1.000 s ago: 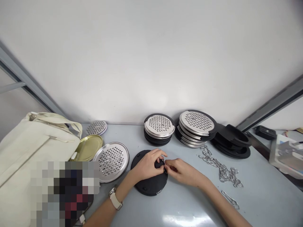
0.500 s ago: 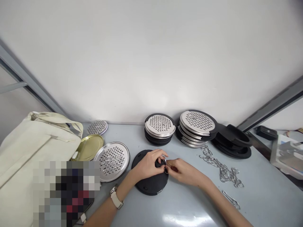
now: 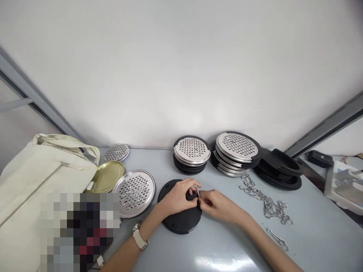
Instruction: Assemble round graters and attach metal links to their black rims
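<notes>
A round black plastic lid (image 3: pixel 181 221) lies flat on the grey table in front of me. My left hand (image 3: pixel 177 198) rests on top of it, fingers curled and pinching the lid's small tab near the right rim. My right hand (image 3: pixel 217 206) meets it from the right, fingers pinched on a small metal ring (image 3: pixel 197 195) held against that tab. A watch sits on my left wrist.
A perforated steel disc (image 3: pixel 135 192), a gold tin lid (image 3: pixel 106 175) and a small perforated disc (image 3: pixel 117 152) lie to the left beside a cream bag (image 3: pixel 34 177). Two stacks of steel-and-black lids (image 3: pixel 191 154) (image 3: pixel 236 151), black rings (image 3: pixel 279 170) and loose metal chains (image 3: pixel 266 204) lie behind and right.
Hardly anything has moved. Both hands stay pinched together at the lid's tab, with only a slight shift of the fingers.
</notes>
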Motion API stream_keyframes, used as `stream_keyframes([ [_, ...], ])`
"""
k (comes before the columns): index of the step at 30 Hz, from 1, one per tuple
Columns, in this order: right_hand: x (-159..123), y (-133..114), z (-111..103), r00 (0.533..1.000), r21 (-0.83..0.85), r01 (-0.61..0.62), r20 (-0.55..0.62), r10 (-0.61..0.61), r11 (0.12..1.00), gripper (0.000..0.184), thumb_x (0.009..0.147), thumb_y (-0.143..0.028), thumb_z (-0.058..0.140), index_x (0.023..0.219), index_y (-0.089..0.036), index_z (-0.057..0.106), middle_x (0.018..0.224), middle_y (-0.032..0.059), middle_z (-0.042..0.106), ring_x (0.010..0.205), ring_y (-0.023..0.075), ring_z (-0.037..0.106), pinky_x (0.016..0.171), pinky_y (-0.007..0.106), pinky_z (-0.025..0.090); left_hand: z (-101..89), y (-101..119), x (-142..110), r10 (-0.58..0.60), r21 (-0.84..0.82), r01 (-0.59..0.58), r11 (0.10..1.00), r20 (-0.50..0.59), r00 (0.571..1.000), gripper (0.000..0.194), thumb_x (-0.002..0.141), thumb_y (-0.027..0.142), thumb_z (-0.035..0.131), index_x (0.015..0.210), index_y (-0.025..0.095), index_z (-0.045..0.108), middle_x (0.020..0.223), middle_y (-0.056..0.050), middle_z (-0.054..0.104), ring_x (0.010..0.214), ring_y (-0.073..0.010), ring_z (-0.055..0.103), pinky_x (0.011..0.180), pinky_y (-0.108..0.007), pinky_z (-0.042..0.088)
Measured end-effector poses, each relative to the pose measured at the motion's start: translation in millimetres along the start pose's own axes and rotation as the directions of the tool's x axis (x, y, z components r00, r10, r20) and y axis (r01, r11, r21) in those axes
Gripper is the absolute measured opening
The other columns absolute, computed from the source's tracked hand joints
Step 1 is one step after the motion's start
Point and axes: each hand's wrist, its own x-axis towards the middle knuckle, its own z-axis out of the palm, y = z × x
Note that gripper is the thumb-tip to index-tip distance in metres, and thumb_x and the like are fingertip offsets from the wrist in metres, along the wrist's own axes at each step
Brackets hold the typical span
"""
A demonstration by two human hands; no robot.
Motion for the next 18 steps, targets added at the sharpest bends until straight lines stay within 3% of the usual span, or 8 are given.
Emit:
stream_keyframes([
  [9,0.7,-5.6,-1.9,1.000,-0.014,0.004,-0.019,-0.004,1.000,0.026,0.085,-0.022,0.039,0.062,-0.020,0.028,0.055,-0.0063,0.034,0.051,0.0075,0.029,0.049,0.022,0.023,-0.2,-0.2,0.6,-0.033,-0.011,0.033,0.999,-0.013,0.999,0.037,0.066,0.007,0.060,0.101,0.020,0.056,0.087,0.001,0.057,0.072,-0.0108,0.053,0.069,-0.022,0.045],
  [18,0.4,-4.1,4.2,0.992,-0.260,0.027,-0.112,-0.058,0.965,0.021,0.088,-0.024,0.038,0.068,-0.021,0.033,0.058,-0.0037,0.043,0.051,0.0104,0.036,0.051,0.024,0.024,1.1,-2.0,0.7,-0.030,0.001,0.030,1.000,-0.009,1.000,0.037,0.066,0.008,0.059,0.101,0.020,0.056,0.090,0.000,0.058,0.073,-0.0114,0.052,0.071,-0.023,0.045],
])
